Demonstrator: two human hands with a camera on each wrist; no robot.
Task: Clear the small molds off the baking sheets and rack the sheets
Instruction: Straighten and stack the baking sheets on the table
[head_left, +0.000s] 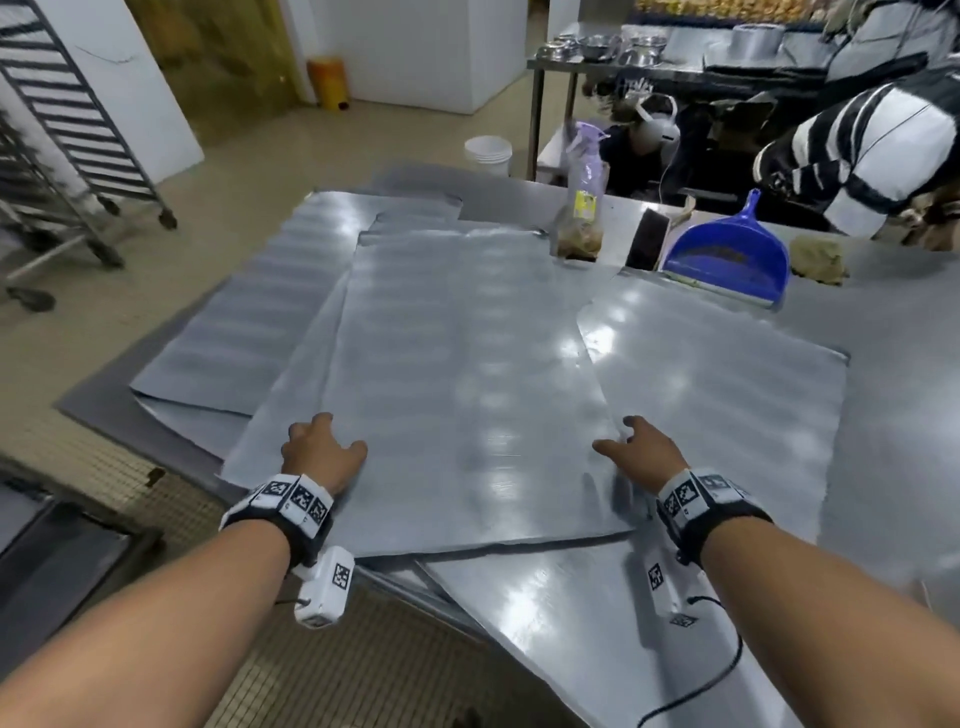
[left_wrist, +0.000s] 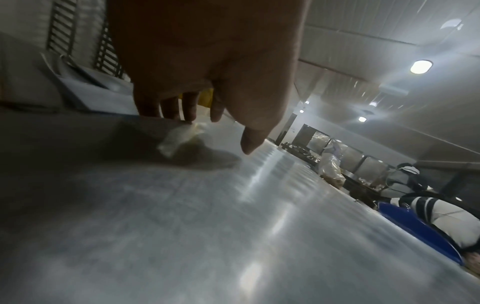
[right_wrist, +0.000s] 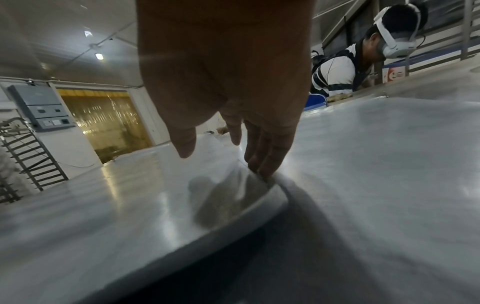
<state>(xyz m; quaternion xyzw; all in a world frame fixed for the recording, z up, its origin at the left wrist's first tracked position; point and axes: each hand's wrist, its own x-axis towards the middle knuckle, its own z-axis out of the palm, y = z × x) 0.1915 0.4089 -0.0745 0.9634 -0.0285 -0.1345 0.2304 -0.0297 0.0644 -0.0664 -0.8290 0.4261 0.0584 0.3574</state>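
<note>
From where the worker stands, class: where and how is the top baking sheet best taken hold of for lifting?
Probably by its two long side edges, one hand per side, from the near end. The top baking sheet is wide, thin and lies flat on other sheets, overhanging the table towards the worker. The left hand and right hand already sit at those edges, with fingers at the raised right rim.

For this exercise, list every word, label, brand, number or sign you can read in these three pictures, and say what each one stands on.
No text can be read.
Yellow label on the spray bottle: print too small and blurred.
Red-and-white sign behind the far counter: only a round logo shape shows, no legible letters.
Wrist bands and camera pods: black-and-white square code markers, no words.
</note>
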